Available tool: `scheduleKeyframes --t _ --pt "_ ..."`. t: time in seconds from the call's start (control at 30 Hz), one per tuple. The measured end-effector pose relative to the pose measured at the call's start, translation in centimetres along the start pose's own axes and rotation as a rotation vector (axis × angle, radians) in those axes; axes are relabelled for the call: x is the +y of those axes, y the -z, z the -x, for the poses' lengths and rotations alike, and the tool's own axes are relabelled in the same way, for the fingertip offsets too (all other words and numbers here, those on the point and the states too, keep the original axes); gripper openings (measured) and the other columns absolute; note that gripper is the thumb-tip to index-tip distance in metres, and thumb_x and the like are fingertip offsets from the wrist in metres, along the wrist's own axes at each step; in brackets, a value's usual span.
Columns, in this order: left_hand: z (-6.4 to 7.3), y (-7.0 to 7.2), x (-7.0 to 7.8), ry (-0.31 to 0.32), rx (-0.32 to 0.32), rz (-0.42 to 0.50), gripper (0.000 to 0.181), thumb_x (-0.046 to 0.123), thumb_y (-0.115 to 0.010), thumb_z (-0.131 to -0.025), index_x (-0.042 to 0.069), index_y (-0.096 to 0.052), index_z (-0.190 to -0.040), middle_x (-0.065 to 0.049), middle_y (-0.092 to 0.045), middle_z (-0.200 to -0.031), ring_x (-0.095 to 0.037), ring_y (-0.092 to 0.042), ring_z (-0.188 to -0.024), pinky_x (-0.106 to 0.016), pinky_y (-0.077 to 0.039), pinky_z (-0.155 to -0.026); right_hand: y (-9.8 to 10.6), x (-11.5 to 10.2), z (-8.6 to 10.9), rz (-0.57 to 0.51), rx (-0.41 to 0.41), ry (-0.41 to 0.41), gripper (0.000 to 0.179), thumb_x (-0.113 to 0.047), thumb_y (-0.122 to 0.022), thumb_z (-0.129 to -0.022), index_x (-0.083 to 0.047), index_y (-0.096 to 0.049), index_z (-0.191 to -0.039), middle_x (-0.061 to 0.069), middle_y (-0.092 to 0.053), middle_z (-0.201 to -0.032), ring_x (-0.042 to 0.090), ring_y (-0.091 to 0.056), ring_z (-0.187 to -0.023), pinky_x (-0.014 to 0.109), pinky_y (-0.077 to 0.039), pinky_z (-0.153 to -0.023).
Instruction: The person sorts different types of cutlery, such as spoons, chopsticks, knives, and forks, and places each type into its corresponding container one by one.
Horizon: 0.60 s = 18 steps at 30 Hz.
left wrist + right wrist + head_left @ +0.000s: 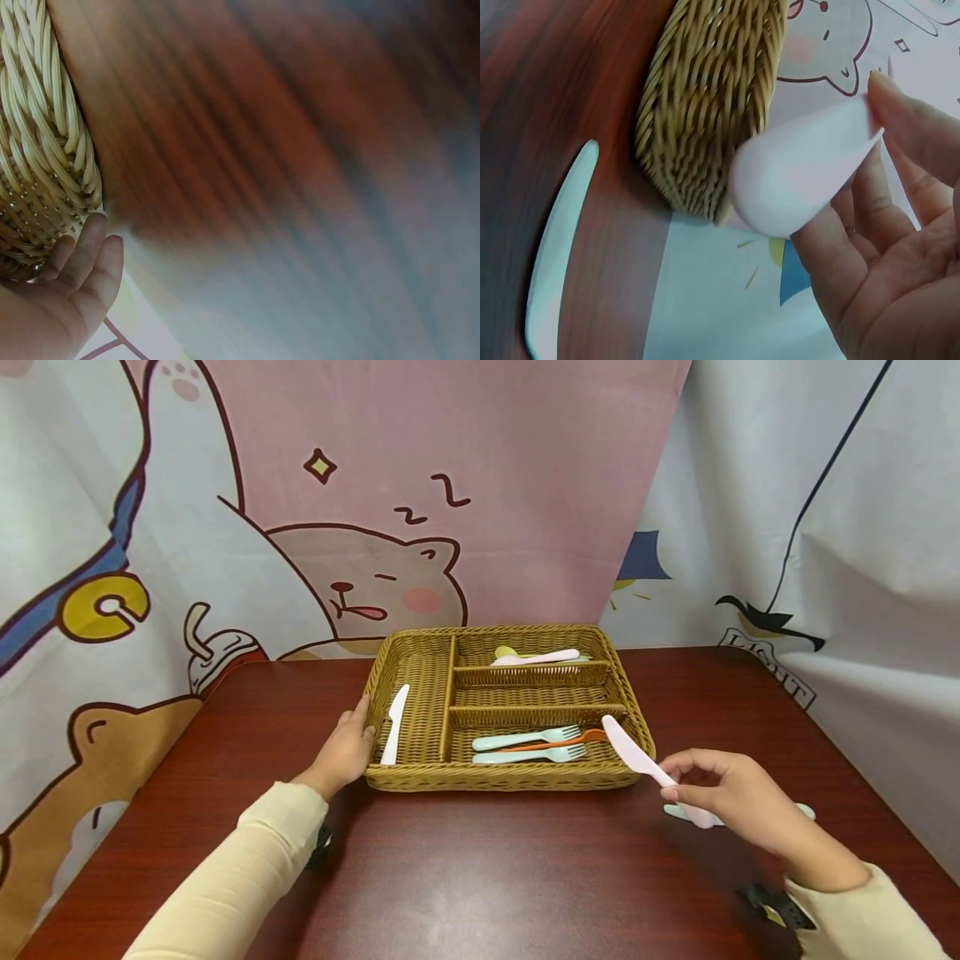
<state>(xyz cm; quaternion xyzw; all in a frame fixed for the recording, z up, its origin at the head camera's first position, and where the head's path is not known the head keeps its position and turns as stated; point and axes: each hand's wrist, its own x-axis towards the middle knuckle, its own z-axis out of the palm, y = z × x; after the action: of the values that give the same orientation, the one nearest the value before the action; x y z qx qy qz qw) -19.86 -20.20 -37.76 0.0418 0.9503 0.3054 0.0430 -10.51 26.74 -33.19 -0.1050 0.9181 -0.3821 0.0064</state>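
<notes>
My right hand (pixel 738 793) pinches a pale pink plastic spoon (pixel 630 747) to the right of a woven wicker tray (pixel 502 779). The spoon's handle slants up toward the tray's front right corner, and its rounded bowl (pixel 802 176) faces the right wrist camera. Below that hand, a pale green utensil (pixel 559 255) lies on the table, partly covered by the hand in the head view. With fairly straight fingers, my left hand (pixel 345 752) rests against the tray's left side. In the left wrist view its fingers (pixel 94 259) lie along the wicker wall (pixel 45 127).
A white knife (pixel 396 725) lies in the tray's left compartment. Two pale green forks (pixel 525 739) and an orange utensil (pixel 592 736) occupy the front one. The back compartment holds a pink spoon (pixel 547 657) and a yellow piece (pixel 506 652). A printed curtain (pixel 525 485) hangs behind the table (pixel 450 877).
</notes>
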Motion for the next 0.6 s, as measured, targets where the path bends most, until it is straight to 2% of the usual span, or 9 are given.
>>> scheduleKeyframes --t 0.23,0.47,0.6 --pt "-0.1 0.0 0.0 -0.005 0.004 0.005 0.059 0.011 -0.031 -0.104 -0.002 -0.003 -0.154 -0.033 -0.029 -0.142 -0.044 -0.034 -0.133 -0.055 -0.027 -0.109 -0.5 -1.6 -1.3 -0.071 0.017 -0.034 0.029 -0.014 -0.077 -0.082 -0.002 -0.07 -0.108 0.008 -0.067 -0.089 0.009 -0.055 -0.068 0.028 -0.046 -0.052" --pt "-0.1 0.0 -0.1 0.002 0.0 0.004 0.059 0.011 -0.03 -0.104 -0.001 -0.002 -0.154 -0.033 -0.028 -0.142 -0.044 -0.035 -0.132 -0.055 -0.027 -0.109 -1.0 -3.4 -3.3 -0.091 0.034 0.007 0.027 -0.011 -0.076 -0.083 -0.002 -0.07 -0.108 0.008 -0.066 -0.088 0.01 -0.057 -0.073 0.028 -0.048 -0.059" --pt "-0.1 0.1 -0.1 0.004 -0.006 0.003 0.059 0.011 -0.03 -0.104 -0.001 -0.002 -0.154 -0.033 -0.028 -0.142 -0.044 -0.035 -0.132 -0.055 -0.028 -0.109 -1.5 -4.3 -4.2 -0.145 0.033 0.031 0.028 -0.01 -0.076 -0.082 0.0 -0.07 -0.108 0.007 -0.066 -0.087 0.01 -0.057 -0.071 0.028 -0.049 -0.058"
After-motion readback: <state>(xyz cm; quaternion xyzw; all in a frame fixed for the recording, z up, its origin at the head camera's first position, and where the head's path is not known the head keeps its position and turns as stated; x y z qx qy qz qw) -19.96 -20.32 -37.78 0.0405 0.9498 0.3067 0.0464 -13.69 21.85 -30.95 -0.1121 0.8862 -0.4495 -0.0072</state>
